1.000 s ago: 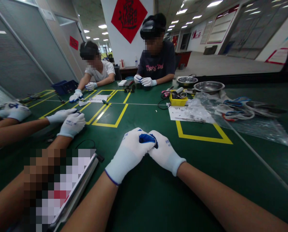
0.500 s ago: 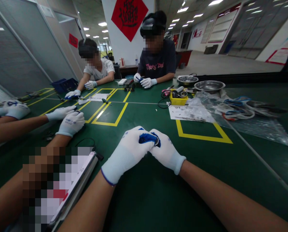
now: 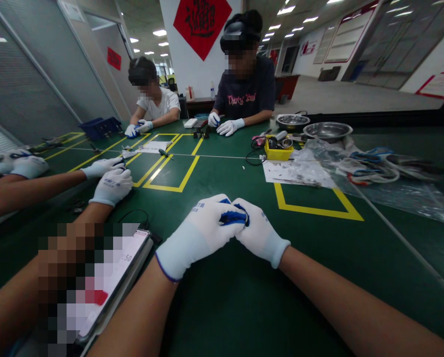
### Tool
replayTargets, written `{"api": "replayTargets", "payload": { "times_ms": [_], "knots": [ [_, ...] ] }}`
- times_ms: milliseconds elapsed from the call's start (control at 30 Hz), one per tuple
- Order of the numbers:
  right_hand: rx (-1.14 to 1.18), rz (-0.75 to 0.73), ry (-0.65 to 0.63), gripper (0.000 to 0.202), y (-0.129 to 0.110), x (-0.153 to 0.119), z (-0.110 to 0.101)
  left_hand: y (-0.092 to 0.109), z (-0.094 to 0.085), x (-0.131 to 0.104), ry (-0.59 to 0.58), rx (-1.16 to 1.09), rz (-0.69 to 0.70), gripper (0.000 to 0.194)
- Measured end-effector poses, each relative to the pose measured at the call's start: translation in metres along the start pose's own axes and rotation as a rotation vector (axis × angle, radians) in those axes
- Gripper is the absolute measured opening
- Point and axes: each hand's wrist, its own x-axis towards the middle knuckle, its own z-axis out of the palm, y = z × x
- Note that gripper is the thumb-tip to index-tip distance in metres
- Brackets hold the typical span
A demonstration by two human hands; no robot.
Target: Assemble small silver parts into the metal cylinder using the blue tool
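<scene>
My left hand (image 3: pixel 203 228) and my right hand (image 3: pixel 261 233), both in white knit gloves with blue fingertips, meet on the green table (image 3: pixel 244 302) just in front of me. Their fingertips press together around a small dark part (image 3: pixel 246 218), which is almost wholly hidden by the fingers. My left thumb lies across the top of the right fingers. Both forearms rest on the table.
A tablet (image 3: pixel 132 258) lies to my left, with a co-worker's gloved hands (image 3: pixel 112 186) beyond it. Ahead are a yellow taped rectangle (image 3: pixel 318 210), a paper sheet (image 3: pixel 292 173), a yellow parts tray (image 3: pixel 277 154), two steel bowls (image 3: pixel 328 130) and bagged cables (image 3: pixel 374 171). Two people (image 3: pixel 246 94) work opposite.
My hands stay clasped in the same spot, the fingertips shifting slightly. The view has turned a little, and the person at the far left has drawn both hands together.
</scene>
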Motion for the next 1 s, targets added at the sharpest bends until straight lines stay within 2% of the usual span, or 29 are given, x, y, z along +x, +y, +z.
{"api": "replayTargets", "payload": {
  "times_ms": [333,567,700,833,900,1000],
  "knots": [
    [-0.071,-0.013,-0.009,0.014,0.003,0.0,0.001,0.001,0.002,-0.001,0.043,-0.037,-0.056,0.008],
    [-0.096,-0.04,0.034,0.013,0.003,0.0,0.003,0.002,0.005,0.002,0.055,-0.058,-0.206,0.007],
    [-0.077,-0.026,0.042,0.013,0.003,0.001,0.003,0.004,0.01,0.003,0.088,-0.017,-0.261,0.008],
    [-0.044,0.0,0.035,0.011,0.004,0.0,0.001,0.005,0.016,0.003,0.124,0.055,-0.249,0.007],
    [-0.028,-0.001,0.056,0.01,0.004,0.0,0.001,0.003,0.016,0.004,0.164,0.02,-0.235,0.005],
    [0.034,-0.025,0.118,0.009,0.006,0.002,0.001,-0.005,0.014,0.006,0.295,-0.099,-0.259,0.005]
  ]
}}
